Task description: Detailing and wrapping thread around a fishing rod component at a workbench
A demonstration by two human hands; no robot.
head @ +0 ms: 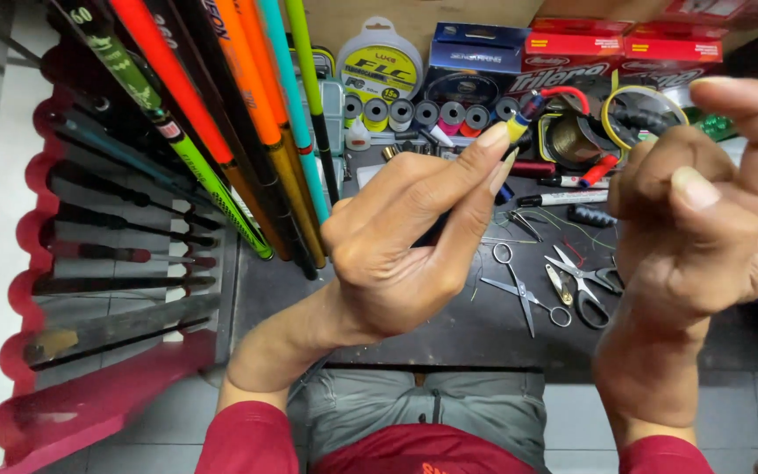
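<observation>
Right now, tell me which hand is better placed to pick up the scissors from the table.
Right. The right hand hovers above the scissors with nothing visibly held, while the left hand pinches a small yellow-tipped tool.

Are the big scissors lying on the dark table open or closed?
Open: the scissors' blades spread apart in a V on the table.

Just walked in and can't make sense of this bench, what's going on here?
A person sits at a dark worktable with both hands raised above it. The left hand pinches a slim tool with a yellow tip between thumb and fingers. The right hand is curled loosely beside it; whether it holds anything, such as thin line, cannot be told. On the table lie scissors, forceps and small spools. Colourful fishing rods lean at the left.
</observation>
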